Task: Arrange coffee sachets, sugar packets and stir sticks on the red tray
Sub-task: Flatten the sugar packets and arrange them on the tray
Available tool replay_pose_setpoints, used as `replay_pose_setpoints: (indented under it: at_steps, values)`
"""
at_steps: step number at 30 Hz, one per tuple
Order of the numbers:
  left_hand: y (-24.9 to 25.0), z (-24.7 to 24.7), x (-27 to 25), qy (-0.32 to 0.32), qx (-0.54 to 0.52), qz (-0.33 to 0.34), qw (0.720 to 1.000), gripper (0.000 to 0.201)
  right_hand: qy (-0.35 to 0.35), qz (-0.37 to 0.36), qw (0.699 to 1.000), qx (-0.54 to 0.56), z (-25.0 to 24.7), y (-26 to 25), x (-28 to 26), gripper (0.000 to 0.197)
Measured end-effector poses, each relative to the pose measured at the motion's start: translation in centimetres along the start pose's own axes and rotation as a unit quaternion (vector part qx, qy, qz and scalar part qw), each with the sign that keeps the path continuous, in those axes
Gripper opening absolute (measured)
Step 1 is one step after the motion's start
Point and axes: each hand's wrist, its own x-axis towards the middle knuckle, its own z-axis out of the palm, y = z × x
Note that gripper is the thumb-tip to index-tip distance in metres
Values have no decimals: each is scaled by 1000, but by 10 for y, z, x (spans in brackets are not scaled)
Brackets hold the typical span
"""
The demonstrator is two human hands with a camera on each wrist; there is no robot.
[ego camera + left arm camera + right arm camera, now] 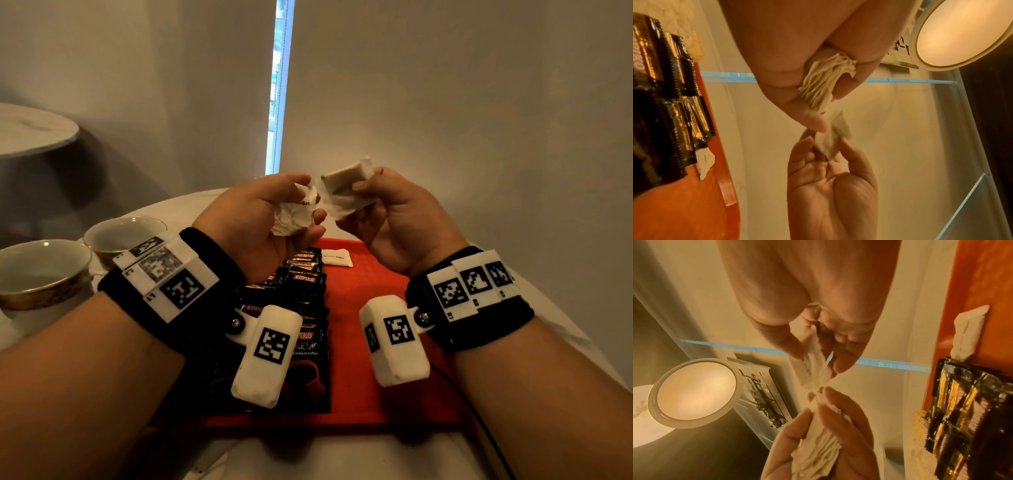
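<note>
Your left hand [263, 212] grips a bunch of white sugar packets [296, 214] above the red tray [373, 284]; your right hand [387, 219] pinches a single sugar packet [346, 192]; overlapping Kopiko coffee sachets [301, 284] line the tray's left side; another packet [337, 257] lies at its far edge.

In the head view, the right half of the red tray [370, 274] lies bare below the raised hands, open to a reach from the right and from the lower edge of the frame. Its left half is filled by a row of black coffee sachets [301, 284] running from the near rim toward the far one, and a single white sugar packet [337, 257] lies just beside the far end of that row. At the left of the frame two cups [44, 270] stand close together off the tray, crowding that side of the white table [342, 455].
</note>
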Motion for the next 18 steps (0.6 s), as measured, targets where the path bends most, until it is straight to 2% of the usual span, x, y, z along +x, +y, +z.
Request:
replay_pose_setpoints:
  at_steps: [4, 7, 11, 12, 15, 18]
  values:
    - [3, -1, 0, 9, -10, 3, 1000, 24, 26, -16, 999, 17, 0, -1, 0, 16]
    - [3, 0, -2, -22, -8, -14, 1000, 14, -2, -13, 1000, -1, 2, 0, -2, 18]
    - [-1, -1, -3, -59, 40, -13, 997, 43, -17, -1, 1000, -13, 5, 2, -5, 26]
    - [-2, -1, -3, -55, 57, -8, 997, 41, -19, 1, 1000, -13, 6, 2, -5, 29]
    - [-2, 0, -3, -29, 85, -2, 996, 14, -24, 1, 1000, -15, 6, 3, -5, 37]
    - [-2, -1, -1, -5, 77, -1, 997, 11, -15, -4, 1000, -27, 3, 4, -5, 33]
